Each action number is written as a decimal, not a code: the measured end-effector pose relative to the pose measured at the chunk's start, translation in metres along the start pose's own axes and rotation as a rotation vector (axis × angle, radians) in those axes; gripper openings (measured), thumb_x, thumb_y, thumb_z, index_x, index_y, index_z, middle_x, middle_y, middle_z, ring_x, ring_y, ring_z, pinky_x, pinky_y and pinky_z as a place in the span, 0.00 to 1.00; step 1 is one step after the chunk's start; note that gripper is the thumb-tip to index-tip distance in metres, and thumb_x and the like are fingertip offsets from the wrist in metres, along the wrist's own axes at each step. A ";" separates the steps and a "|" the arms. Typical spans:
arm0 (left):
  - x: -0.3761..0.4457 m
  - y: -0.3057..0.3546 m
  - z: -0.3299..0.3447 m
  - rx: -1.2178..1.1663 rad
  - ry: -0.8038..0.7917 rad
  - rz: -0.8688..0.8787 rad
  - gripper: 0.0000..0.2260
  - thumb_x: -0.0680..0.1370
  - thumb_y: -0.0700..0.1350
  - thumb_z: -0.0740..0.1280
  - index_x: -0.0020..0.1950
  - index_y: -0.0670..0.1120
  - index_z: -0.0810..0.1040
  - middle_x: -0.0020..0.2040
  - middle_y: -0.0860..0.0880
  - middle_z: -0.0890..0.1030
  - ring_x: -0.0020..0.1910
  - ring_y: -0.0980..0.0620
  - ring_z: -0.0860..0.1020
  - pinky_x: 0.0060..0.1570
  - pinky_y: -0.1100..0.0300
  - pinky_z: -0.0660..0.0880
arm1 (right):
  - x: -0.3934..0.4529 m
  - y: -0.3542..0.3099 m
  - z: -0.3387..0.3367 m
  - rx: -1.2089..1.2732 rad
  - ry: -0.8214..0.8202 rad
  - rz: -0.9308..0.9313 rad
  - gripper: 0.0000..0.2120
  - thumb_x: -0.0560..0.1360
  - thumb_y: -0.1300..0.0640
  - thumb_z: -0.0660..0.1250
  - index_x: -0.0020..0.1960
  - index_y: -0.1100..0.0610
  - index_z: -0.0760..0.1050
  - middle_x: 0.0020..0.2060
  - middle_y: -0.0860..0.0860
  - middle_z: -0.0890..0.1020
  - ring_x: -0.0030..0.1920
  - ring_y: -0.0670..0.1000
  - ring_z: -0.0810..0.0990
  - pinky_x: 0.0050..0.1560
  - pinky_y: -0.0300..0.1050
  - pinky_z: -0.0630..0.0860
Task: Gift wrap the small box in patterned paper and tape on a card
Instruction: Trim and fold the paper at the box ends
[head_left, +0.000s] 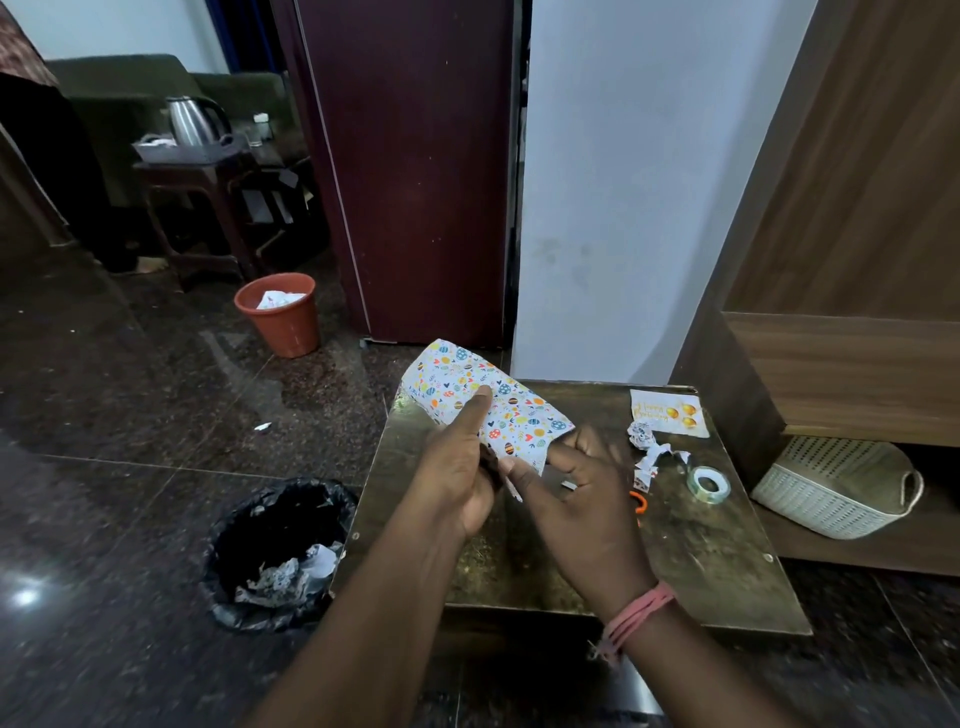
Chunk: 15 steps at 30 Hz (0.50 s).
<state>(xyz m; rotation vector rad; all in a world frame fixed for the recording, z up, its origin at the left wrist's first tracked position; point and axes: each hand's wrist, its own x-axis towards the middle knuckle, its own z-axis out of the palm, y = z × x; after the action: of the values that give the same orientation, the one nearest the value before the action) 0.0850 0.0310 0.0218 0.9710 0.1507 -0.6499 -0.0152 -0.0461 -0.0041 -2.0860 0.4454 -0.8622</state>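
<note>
Right now you hold the patterned paper (496, 410) up over the far left part of the small table (691, 566), both hands on its near end. Your left hand (460, 467) grips that near edge with curled fingers, the index finger stretched flat along the printed face, pointing far. Your right hand (576, 493) pinches the near right corner between thumb and fingertips, the other fingers loosely bent; a pink thread band (636, 613) sits on that wrist. Paper looks wrapped or folded into a long shape, tilted away to the far left; the box itself is not visible, so cannot tell if it is inside. On the table, right of your hands: the card (670, 413) with gold balloons lies flat at the far right corner, crumpled paper scraps (649, 452) just near it, the tape roll (708, 484) nearer and to the right of the scraps. An orange handle (639, 501), probably scissors, peeks out beside your right hand, mostly hidden. On the floor, a black-lined bin (280, 551) with paper waste stands left of the table, an orange bucket (278, 312) farther off. White woven basket (836, 488) sits on the low shelf at right.
</note>
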 end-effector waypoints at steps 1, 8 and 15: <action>0.000 -0.001 0.001 0.001 0.005 0.005 0.12 0.82 0.46 0.69 0.60 0.38 0.80 0.57 0.38 0.85 0.53 0.42 0.86 0.57 0.44 0.80 | 0.000 0.002 0.001 0.047 -0.002 0.014 0.24 0.72 0.47 0.76 0.27 0.46 0.64 0.36 0.42 0.70 0.45 0.53 0.71 0.46 0.48 0.68; 0.004 0.001 -0.001 -0.021 0.063 -0.003 0.12 0.83 0.45 0.68 0.61 0.38 0.79 0.54 0.39 0.86 0.48 0.44 0.86 0.42 0.51 0.83 | 0.002 0.002 -0.007 0.217 -0.156 -0.050 0.19 0.73 0.54 0.76 0.29 0.56 0.72 0.32 0.43 0.71 0.41 0.51 0.73 0.43 0.46 0.67; 0.004 0.018 -0.012 -0.093 -0.030 -0.137 0.17 0.83 0.50 0.67 0.66 0.40 0.78 0.59 0.39 0.85 0.61 0.40 0.82 0.66 0.38 0.75 | 0.023 0.005 -0.042 0.383 -0.075 -0.005 0.07 0.75 0.59 0.74 0.51 0.50 0.84 0.41 0.48 0.79 0.42 0.48 0.75 0.46 0.42 0.73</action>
<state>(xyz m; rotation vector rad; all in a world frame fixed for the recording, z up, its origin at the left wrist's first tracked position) 0.1007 0.0461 0.0264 0.8658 0.2200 -0.7762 -0.0284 -0.0856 0.0195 -1.7596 0.2140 -0.7988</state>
